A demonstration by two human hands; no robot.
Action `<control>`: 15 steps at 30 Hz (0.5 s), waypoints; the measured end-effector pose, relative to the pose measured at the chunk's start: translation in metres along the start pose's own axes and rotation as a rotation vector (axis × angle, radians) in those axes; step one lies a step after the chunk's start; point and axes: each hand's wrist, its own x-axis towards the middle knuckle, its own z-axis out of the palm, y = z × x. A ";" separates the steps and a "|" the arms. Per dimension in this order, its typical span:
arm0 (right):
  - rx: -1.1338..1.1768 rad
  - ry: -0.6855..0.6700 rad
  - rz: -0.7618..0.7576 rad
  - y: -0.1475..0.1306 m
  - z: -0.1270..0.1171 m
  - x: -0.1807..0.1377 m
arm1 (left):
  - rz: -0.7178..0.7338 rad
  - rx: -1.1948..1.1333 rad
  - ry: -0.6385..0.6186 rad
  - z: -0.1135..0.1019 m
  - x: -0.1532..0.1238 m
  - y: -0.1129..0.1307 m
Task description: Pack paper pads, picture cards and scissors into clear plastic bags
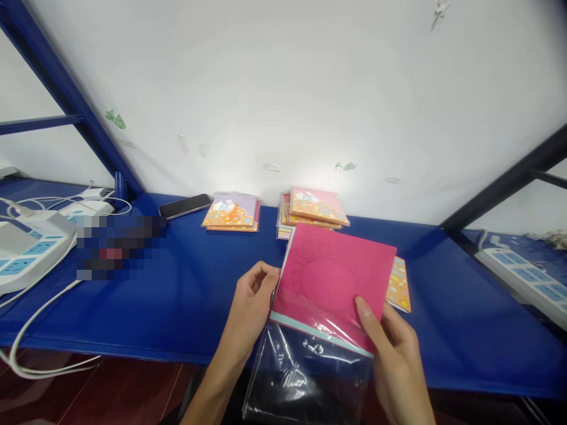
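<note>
I hold a stack of pink square paper sheets (336, 277) partly inside a clear plastic sleeve (305, 378) above the blue table (186, 295). My right hand (398, 360) grips the lower right corner, thumb on top of the pink sheet. My left hand (250, 307) pinches the left edge of the stack with curled fingers. The top sheet bears a faint printed circular outline. An orange patterned sheet (398, 286) pokes out from behind the stack on the right.
Two piles of orange-and-pink paper packs (233, 213) (314, 208) lie near the white wall. A black phone (185, 205) lies left of them. White power strips (31, 245) (525, 277) with cables sit at both sides. Blue frame bars (66, 94) slope up at the left.
</note>
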 end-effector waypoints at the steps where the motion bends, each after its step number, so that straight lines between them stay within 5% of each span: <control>1: 0.042 -0.007 0.024 0.002 0.000 0.003 | -0.040 -0.032 -0.060 -0.003 -0.001 0.000; 6: -0.027 -0.034 -0.027 0.002 0.006 0.010 | -0.093 0.068 -0.342 -0.016 -0.006 0.000; 15: 0.068 -0.234 -0.072 -0.024 0.025 0.006 | 0.133 0.073 -0.185 -0.020 -0.017 0.012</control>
